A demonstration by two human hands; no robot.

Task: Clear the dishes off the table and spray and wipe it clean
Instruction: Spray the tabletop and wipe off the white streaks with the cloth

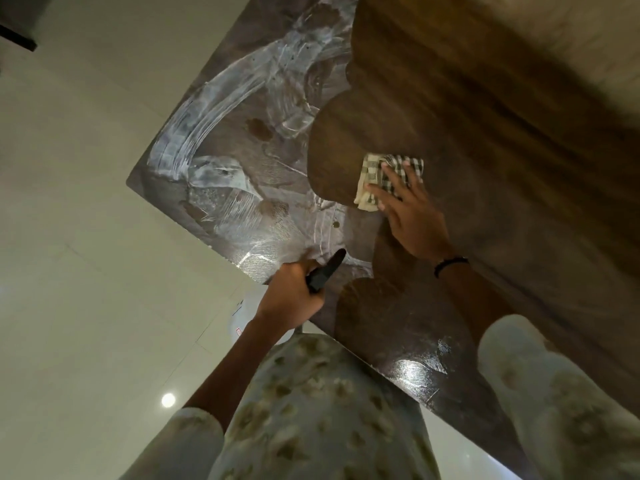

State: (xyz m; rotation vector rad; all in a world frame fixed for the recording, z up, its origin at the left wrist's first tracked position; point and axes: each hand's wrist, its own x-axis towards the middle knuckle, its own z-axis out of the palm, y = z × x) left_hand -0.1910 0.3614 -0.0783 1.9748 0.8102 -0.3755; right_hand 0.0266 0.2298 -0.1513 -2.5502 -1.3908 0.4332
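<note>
The dark wooden table (485, 116) fills the upper right of the head view, its left part covered in wet, whitish streaks (221, 133). My right hand (408, 213) lies flat with fingers spread on a checked cloth (377, 174), pressing it onto the tabletop. My left hand (294, 296) grips the black trigger head of a spray bottle (325, 271) at the table's near edge; the nozzle points over the wet area. The bottle's white body (242, 323) shows partly below the hand, mostly hidden.
Pale tiled floor (86, 271) lies left of and below the table, with a light reflection (168, 399) on it. The table's corner (133, 183) points left. My patterned clothing (311, 410) fills the bottom. A dark object (17, 29) sits at top left.
</note>
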